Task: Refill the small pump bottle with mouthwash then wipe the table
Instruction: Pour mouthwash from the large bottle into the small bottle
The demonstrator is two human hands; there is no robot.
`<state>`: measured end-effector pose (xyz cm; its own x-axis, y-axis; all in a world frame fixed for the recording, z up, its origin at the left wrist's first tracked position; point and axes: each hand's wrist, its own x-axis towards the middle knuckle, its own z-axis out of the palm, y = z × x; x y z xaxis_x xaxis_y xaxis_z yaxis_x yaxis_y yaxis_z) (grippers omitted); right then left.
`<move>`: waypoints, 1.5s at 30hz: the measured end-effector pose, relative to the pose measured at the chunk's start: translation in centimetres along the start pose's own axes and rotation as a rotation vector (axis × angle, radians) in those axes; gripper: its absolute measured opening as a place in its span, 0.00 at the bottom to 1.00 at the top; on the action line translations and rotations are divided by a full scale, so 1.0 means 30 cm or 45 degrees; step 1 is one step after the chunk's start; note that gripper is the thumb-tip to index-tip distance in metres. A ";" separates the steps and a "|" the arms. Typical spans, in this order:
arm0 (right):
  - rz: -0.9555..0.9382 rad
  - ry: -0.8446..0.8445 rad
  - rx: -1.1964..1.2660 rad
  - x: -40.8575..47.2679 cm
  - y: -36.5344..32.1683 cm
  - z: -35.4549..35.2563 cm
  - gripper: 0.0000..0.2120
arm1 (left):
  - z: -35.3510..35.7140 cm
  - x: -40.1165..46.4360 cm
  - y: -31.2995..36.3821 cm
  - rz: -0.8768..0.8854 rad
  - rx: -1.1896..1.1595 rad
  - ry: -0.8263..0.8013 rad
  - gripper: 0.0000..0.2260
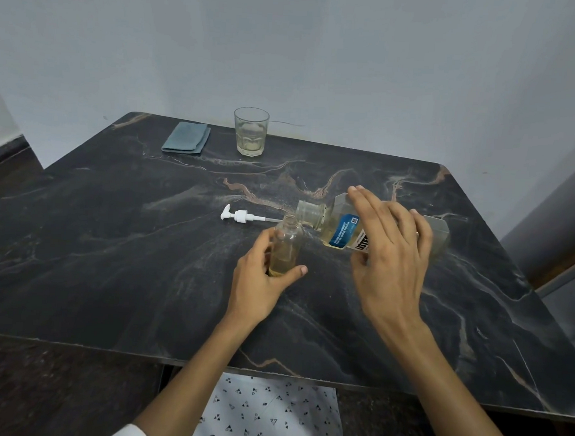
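**Colours and patterns on view**

Table (118, 242): black stone look, veined in pale grey and tan-copper streaks.
Cloth (186, 138): plain muted blue-grey, folded.
Glass (250, 131): clear, a pale yellowish tint at the bottom.
Pump head (238, 215): white.
Small bottle (285, 247): clear, pale yellow liquid low inside.
Mouthwash bottle (340, 225): clear with pale yellow liquid; label blue and white with black lettering.
Wall (288, 51): plain pale grey-blue.
Garment (269, 417) at lower edge: white, scattered small black triangles.
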<state>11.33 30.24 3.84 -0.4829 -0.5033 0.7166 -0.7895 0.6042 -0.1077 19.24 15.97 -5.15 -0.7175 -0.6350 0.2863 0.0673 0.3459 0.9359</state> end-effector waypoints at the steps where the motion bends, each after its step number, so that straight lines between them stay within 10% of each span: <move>1: 0.000 0.000 0.000 0.000 0.000 0.000 0.44 | 0.000 0.001 -0.001 0.001 0.000 0.006 0.26; 45: -0.006 -0.003 0.003 0.004 -0.001 -0.004 0.43 | 0.000 0.001 -0.009 0.004 0.006 -0.013 0.27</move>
<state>11.34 30.23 4.01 -0.4801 -0.5078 0.7152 -0.7927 0.6003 -0.1059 19.19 15.85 -5.39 -0.7244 -0.6268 0.2869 0.0660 0.3512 0.9340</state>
